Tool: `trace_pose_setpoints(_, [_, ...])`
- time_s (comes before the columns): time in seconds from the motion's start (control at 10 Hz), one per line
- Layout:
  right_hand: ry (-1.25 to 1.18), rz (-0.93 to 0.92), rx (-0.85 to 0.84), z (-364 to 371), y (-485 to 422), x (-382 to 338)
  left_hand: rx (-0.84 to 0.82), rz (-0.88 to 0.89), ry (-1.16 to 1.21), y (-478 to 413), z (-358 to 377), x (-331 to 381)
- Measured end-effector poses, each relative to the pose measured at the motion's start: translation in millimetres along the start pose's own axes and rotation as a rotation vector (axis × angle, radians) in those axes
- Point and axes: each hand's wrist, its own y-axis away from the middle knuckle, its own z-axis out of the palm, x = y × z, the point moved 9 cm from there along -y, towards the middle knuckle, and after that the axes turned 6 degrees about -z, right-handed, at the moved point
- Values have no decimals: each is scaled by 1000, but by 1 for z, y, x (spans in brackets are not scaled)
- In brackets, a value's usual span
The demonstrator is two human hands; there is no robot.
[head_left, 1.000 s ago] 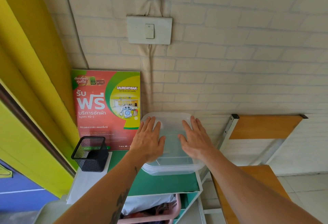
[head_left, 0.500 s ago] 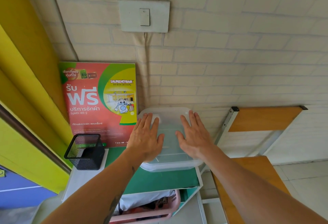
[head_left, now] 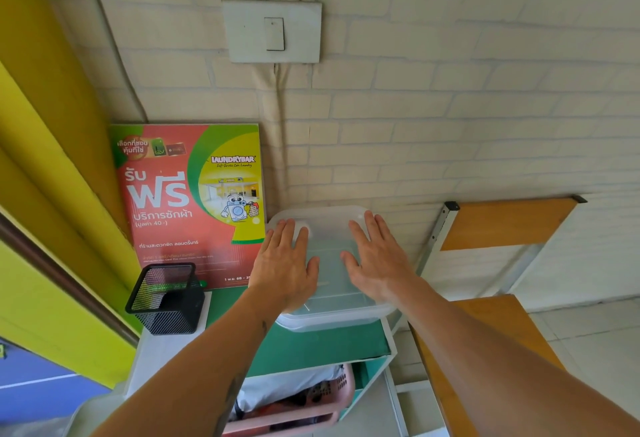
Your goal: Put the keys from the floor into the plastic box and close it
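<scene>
A clear plastic box (head_left: 329,312) with its translucent lid on sits on the green top of a small shelf unit (head_left: 311,343), against the brick wall. My left hand (head_left: 285,263) lies flat on the left half of the lid, fingers spread. My right hand (head_left: 374,260) lies flat on the right half, fingers spread too. Neither hand grips anything. The keys are not visible; the lid and my hands hide the inside of the box.
A black mesh pen holder (head_left: 166,298) stands left of the box. A red and green laundry poster (head_left: 194,204) leans on the wall behind. A pink basket (head_left: 294,405) sits in the shelf below. A wooden chair (head_left: 485,315) stands to the right.
Both hands stay flat on the lid in much the same place. The view has shifted slightly, nothing else moved.
</scene>
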Motion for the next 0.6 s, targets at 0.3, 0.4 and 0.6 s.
trace_pose_setpoints(0.3, [-31,23,-33,-41,6,-7,-41,-21,-94,-4,-27,6])
trace_pose_setpoints(0.4, [-92,20,-10,-60,16,-10,-35,-30,-63,2,-45,11])
trace_pose_setpoints(0.6, [-134,5,10,-109,62,-12,49,-45,-49,38,-105,41])
